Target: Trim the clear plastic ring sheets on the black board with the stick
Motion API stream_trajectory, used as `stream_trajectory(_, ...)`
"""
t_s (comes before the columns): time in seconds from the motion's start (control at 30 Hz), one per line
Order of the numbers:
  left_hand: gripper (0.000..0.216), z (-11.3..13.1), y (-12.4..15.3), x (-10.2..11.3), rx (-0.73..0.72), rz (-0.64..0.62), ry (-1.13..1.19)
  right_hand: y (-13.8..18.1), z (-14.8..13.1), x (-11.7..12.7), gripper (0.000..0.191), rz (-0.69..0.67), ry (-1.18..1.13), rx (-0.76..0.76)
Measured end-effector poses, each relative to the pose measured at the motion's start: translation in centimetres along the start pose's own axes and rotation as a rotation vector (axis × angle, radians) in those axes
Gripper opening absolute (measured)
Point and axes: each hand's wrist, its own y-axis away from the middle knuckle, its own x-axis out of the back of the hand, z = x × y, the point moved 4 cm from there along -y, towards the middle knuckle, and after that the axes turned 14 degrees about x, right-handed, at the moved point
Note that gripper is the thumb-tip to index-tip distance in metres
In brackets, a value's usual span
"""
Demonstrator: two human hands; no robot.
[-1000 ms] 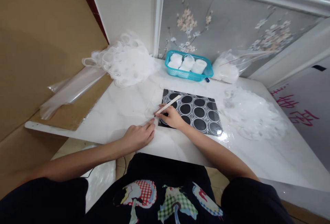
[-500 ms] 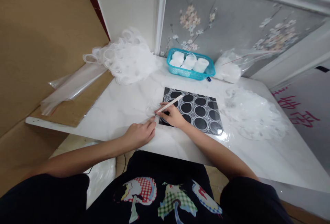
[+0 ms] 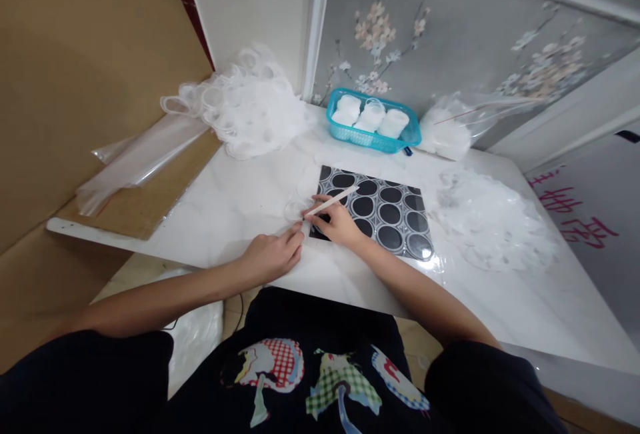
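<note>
My right hand is closed round a slim white pen-like stick, which slants up to the right. Its lower end, dark at the tip, is down by my left fingertips. My left hand rests on the table with its fingers curled together, thumb and index finger near that tip; what they pinch, if anything, is too small to make out. Just beyond the fingertips lies a thin clear ring. Under my right hand is a black sheet with rows of pale ring outlines, covered in shiny clear plastic.
A heap of white rings stands at the back left, beside plastic film on cardboard. A blue basket holds white ring stacks. Behind it to the right is a filled plastic bag. Clear rings are piled right.
The view has shifted slightly. Both hands stay at nearly the same spot by the sheet's left edge, and the white stick keeps about the same slant in my right hand.
</note>
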Motion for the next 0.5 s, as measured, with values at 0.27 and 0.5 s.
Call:
stream_trajectory(0.27,0.036,-0.3,0.0,0.0,0.027,-0.022,0.141,-2.2,-0.6,1.4,0.027,-0.096,0.388,0.295)
stream_trajectory(0.5,0.037,-1.3,0.5,0.1,0.006,-0.01,0.039,-1.2,3.4,19.5,0.027,0.859,0.851,-0.03)
